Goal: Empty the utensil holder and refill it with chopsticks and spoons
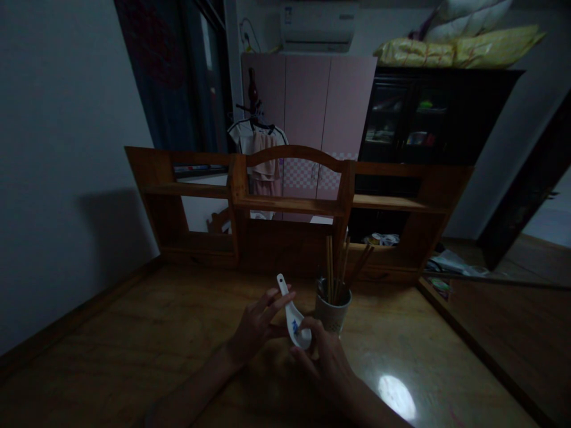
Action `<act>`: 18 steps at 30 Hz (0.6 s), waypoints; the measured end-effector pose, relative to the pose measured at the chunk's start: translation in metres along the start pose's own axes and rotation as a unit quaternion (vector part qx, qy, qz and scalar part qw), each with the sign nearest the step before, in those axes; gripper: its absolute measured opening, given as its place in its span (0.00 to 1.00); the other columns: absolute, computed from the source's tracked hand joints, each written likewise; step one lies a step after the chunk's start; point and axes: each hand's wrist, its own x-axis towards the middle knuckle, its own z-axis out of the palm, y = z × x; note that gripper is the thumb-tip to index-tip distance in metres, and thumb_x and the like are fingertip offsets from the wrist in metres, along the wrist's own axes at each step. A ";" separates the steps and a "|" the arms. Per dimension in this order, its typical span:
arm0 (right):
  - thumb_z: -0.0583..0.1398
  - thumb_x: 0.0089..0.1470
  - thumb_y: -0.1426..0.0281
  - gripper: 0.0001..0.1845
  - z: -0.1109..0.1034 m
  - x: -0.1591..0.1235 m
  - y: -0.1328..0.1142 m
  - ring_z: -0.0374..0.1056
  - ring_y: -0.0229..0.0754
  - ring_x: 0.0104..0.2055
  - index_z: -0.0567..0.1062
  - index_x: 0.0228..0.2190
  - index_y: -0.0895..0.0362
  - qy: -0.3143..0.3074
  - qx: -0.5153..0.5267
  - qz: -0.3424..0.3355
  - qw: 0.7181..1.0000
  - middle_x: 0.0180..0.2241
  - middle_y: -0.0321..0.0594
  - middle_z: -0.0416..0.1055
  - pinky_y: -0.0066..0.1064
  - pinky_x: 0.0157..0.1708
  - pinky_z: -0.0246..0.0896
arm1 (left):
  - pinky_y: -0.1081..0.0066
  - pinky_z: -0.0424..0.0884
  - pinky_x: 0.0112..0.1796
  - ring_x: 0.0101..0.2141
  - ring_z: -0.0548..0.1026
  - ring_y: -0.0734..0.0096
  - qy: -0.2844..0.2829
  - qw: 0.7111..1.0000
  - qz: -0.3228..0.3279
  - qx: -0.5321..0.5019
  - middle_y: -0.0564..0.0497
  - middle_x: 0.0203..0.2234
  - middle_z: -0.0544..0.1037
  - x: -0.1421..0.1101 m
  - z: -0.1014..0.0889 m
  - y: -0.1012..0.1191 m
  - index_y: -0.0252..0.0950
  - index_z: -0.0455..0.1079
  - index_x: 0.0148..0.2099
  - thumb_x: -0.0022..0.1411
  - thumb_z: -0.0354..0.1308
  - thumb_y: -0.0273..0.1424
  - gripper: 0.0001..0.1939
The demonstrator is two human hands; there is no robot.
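Observation:
A white soup spoon [292,316] with a blue pattern in its bowl is held between my two hands above the wooden table. My left hand [262,318] grips it by the handle, fingers over the front. The spoon's handle, with a small hole at its end, points up and away from me. At the bowl end, my right hand [322,349] pinches the rim, with fingertips reaching into the bowl. Just behind my right hand stands a light-coloured cup [331,312] holding several chopsticks [330,267] and other utensils.
The wooden tabletop [187,333] carries a bright light reflection at the right front. A wooden shelf unit [292,205] runs along its far edge. A wall [66,148] borders the left side. Beyond are a pink wardrobe [307,101] and a dark cabinet [428,119].

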 end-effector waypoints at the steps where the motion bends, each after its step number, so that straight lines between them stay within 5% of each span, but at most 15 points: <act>1: 0.56 0.61 0.67 0.12 0.000 0.000 0.000 0.65 0.40 0.28 0.63 0.46 0.53 -0.001 0.002 0.002 1.000 0.33 0.37 0.69 0.27 0.28 0.55 | 0.63 0.73 0.49 0.57 0.66 0.59 0.001 1.000 0.003 0.003 0.42 0.58 0.63 0.000 0.000 0.000 0.44 0.53 0.65 0.64 0.56 0.37 0.29; 9: 0.57 0.61 0.68 0.14 0.000 0.002 0.000 0.66 0.39 0.28 0.64 0.48 0.53 -0.002 0.008 -0.011 1.000 0.35 0.37 0.70 0.27 0.29 0.57 | 0.64 0.73 0.49 0.57 0.66 0.60 -0.001 1.000 0.004 0.012 0.42 0.58 0.63 -0.001 0.001 -0.002 0.43 0.53 0.65 0.65 0.55 0.38 0.29; 18: 0.57 0.61 0.69 0.31 -0.003 0.002 -0.001 0.69 0.46 0.39 0.53 0.62 0.51 0.000 0.013 -0.007 1.000 0.47 0.43 0.70 0.32 0.38 0.64 | 0.64 0.72 0.50 0.56 0.66 0.60 -0.005 1.000 0.006 0.018 0.42 0.58 0.63 0.000 0.000 -0.001 0.43 0.53 0.65 0.64 0.56 0.39 0.30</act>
